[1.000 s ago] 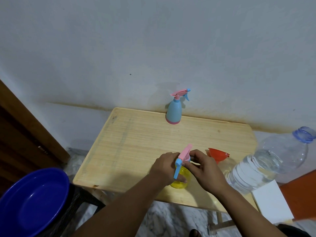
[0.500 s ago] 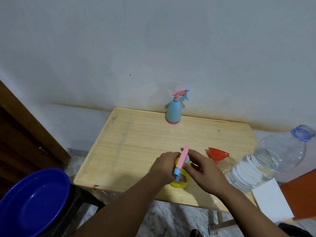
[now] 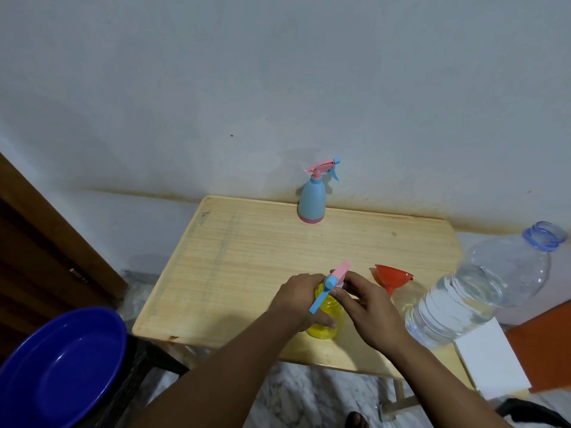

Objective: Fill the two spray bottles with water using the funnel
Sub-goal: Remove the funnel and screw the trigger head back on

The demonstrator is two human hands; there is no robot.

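Note:
A yellow spray bottle (image 3: 324, 322) stands near the front edge of the wooden table (image 3: 247, 257). My left hand (image 3: 298, 299) is wrapped around its body. My right hand (image 3: 367, 307) pinches its pink and blue spray head (image 3: 335, 278) at the neck. A second spray bottle (image 3: 312, 202), pale blue with a pink head, stands upright at the table's far edge by the wall. An orange funnel (image 3: 393, 278) lies tilted on the table just right of my right hand. A large clear water bottle (image 3: 482, 291), uncapped and partly full, stands at the right.
A dark blue basin (image 3: 58, 369) sits on a black stand at the lower left. A wooden door frame (image 3: 46, 242) runs along the left. A white sheet (image 3: 491, 359) lies at the table's right front corner beside an orange surface (image 3: 543, 344). The wall is close behind.
The spray head has turned in my right hand: its blue trigger swung from pointing sideways to pointing down toward me. Both hands stay on the yellow bottle.

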